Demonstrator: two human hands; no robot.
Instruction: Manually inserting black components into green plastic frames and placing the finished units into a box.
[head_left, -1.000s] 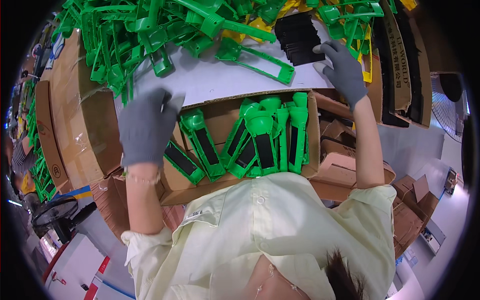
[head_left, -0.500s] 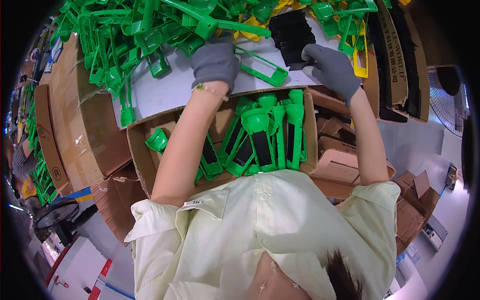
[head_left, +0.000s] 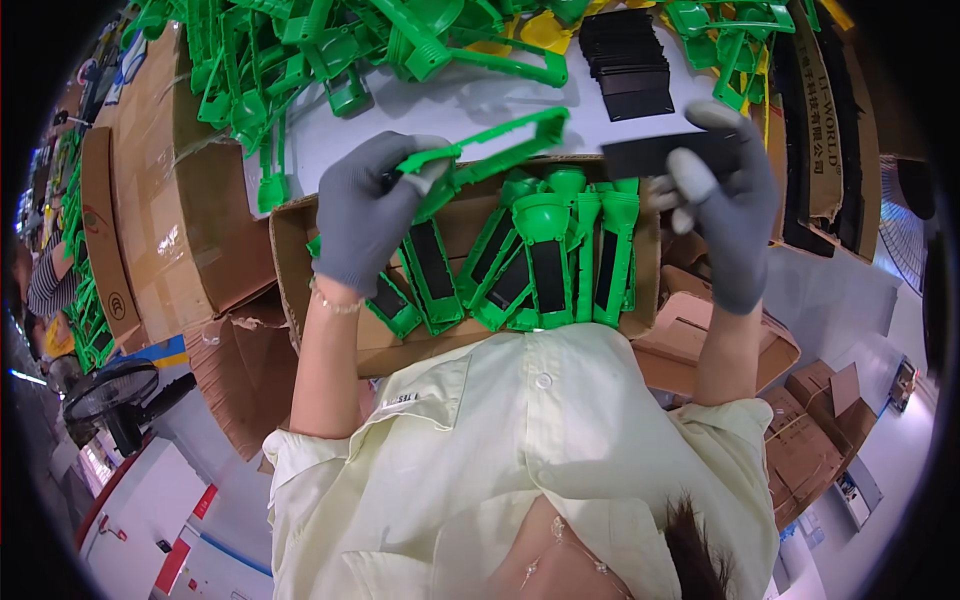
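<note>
Above the box, my gloved left hand [head_left: 372, 205] grips a green plastic flashlight-shaped casing [head_left: 505, 140] by its near end; the open frame points right and tilts up. My gloved right hand [head_left: 728, 205] pinches a flat black rectangular plate [head_left: 655, 155] between thumb and fingers, a short gap from the casing's far end. Just beyond it, on the white tabletop [head_left: 440, 110], lies an overlapping row of similar black plates [head_left: 628, 65]. Below my hands, a cardboard box [head_left: 290, 250] holds several green casings [head_left: 545, 250] with black rectangles set in them.
A large heap of green casings [head_left: 330, 50] covers the far left of the table, with a smaller pile [head_left: 725, 35] at far right and yellow parts [head_left: 545, 32] between. Cardboard cartons [head_left: 150, 200] stand at left. A black fan [head_left: 115, 400] and another person's striped sleeve [head_left: 48, 290] show further left.
My left hand has picked up a green casing from the tabletop and drawn it nearer. My right hand has taken a black plate from the row and moved right and nearer.
</note>
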